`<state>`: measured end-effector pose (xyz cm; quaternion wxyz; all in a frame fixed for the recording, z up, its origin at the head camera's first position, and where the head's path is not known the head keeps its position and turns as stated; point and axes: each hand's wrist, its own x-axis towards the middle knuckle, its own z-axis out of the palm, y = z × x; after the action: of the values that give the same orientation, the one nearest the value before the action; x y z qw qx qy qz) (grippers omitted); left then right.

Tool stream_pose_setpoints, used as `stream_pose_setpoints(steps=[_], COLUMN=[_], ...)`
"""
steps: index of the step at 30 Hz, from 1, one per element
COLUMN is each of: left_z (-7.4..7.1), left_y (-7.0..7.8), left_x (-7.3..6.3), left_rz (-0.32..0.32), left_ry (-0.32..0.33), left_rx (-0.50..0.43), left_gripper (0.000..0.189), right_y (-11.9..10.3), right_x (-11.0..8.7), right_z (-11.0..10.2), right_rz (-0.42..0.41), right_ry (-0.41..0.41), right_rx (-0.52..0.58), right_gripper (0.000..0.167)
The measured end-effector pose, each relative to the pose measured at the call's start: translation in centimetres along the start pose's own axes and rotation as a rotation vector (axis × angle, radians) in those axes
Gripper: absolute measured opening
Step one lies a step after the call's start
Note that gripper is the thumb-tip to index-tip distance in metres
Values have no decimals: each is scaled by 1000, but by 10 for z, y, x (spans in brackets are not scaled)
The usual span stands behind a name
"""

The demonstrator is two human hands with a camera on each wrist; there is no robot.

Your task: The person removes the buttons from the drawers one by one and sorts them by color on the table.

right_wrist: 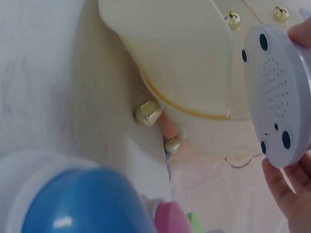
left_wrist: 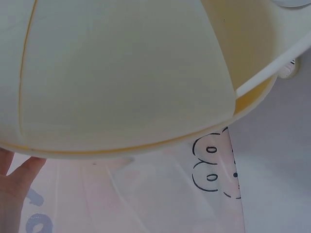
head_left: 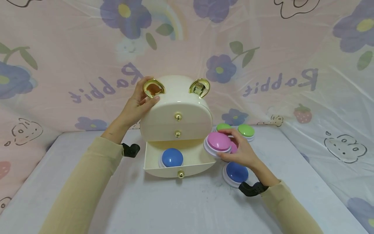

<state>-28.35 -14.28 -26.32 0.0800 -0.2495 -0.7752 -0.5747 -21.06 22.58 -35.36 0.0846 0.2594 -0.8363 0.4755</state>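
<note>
A cream drawer box [head_left: 175, 122] with gold bear ears and gold knobs stands on the table. My left hand [head_left: 140, 100] grips its upper left side at the left gold ear [head_left: 154, 88], thumb in front. The bottom drawer [head_left: 159, 170] is pulled out, and a blue push button [head_left: 172, 158] sits inside it on the left. In my right hand [head_left: 241, 148] is a pink push button [head_left: 219, 141], pinched by its white rim close over the drawer's right end. The right wrist view shows the underside [right_wrist: 277, 97] of this button, with small holes and dark round feet.
Right of the box, on the white table [head_left: 117, 201], stand another blue button [head_left: 237, 172], a second pink button [head_left: 234, 148] partly hidden by my right hand, and two green buttons [head_left: 246, 130] farther back. A printed rabbit-and-flower cloth [head_left: 181, 52] hangs behind the box.
</note>
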Motion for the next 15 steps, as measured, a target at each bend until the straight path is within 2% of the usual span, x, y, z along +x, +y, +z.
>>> stream_pose_setpoints(steps=[8,15], left_z=[0,-1], left_y=[1,1], left_x=[-1,-1], left_rz=[-29,-38], left_ry=[1,-1], left_rx=[4,8], left_gripper=[63,62], right_y=[10,21], right_x=[-8,-13], right_z=[-9,-17], right_rz=[51,133], right_ry=[59,92], right_rx=[-87,-165], right_gripper=[75,68])
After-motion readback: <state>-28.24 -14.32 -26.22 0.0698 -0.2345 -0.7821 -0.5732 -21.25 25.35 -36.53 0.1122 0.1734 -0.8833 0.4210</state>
